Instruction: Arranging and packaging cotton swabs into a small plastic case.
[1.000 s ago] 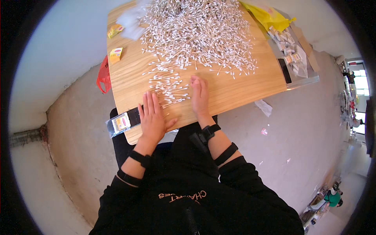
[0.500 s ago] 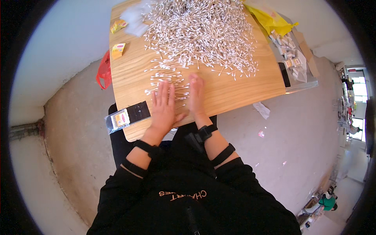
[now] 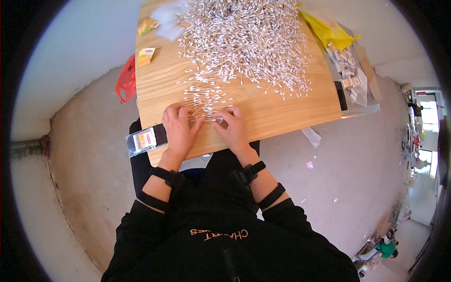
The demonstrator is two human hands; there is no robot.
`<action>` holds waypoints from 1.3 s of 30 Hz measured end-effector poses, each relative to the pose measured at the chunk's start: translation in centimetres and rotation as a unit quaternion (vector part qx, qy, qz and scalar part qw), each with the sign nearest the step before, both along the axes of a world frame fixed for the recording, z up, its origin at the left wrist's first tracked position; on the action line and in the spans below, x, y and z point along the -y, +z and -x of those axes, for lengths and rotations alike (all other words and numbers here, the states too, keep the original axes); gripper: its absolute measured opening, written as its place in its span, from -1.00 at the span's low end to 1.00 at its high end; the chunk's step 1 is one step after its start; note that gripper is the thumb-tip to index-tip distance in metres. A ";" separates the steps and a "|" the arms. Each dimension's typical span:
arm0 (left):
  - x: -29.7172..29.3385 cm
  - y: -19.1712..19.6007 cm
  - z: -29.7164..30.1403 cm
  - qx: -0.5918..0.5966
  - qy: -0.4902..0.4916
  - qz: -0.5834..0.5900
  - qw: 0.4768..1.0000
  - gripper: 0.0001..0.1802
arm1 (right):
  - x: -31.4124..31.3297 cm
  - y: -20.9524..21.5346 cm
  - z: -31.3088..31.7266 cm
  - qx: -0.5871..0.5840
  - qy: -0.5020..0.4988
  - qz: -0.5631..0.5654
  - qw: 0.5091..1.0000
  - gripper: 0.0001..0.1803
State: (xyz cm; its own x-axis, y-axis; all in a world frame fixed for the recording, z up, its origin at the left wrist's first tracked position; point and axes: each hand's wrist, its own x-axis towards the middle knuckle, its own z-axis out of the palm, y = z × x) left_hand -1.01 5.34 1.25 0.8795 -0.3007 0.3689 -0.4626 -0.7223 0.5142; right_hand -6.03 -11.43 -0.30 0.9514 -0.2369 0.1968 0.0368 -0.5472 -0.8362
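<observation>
At the table's near edge, my left hand (image 3: 177, 128) and my right hand (image 3: 233, 128) face each other with fingers curled. Between them lies a small layer of cotton swabs (image 3: 203, 113), mostly side by side and pointing left to right. My fingertips pinch the nearest swabs at their two ends. Farther off, a large loose heap of white-tipped cotton swabs (image 3: 249, 42) covers the far part of the table, and a thin trail of swabs links it to the small layer. By my left wrist, a clear packet of swabs with a yellow-and-white label (image 3: 144, 139) rests on a dark flat piece.
Two yellow cards (image 3: 146, 56) and clear plastic bags (image 3: 167, 23) are on the wooden table (image 3: 282, 115) at left. A red bag (image 3: 126, 80) hangs beside it. To the right are a yellow bag (image 3: 331, 33), a dark phone-like slab (image 3: 340, 95) and a tray of small packs (image 3: 347, 70).
My hands have gone from flat and upright beside the swabs to curled round the ends of the nearest ones. My left hand has shifted left and nearer.
</observation>
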 end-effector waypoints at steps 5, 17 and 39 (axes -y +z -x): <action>-0.1 -0.3 -1.3 -0.020 0.016 -0.034 0.999 -0.82 | -0.1 0.0 -0.1 0.000 0.002 0.012 1.000 -0.80; -3.5 1.4 -1.2 0.030 0.012 -0.010 0.999 -0.88 | -0.2 -0.6 0.0 -0.004 -0.001 0.019 1.000 -0.84; -1.6 0.3 2.4 0.011 -0.087 -0.056 0.995 -0.51 | 0.3 0.7 -0.5 0.048 0.077 0.094 0.991 -0.68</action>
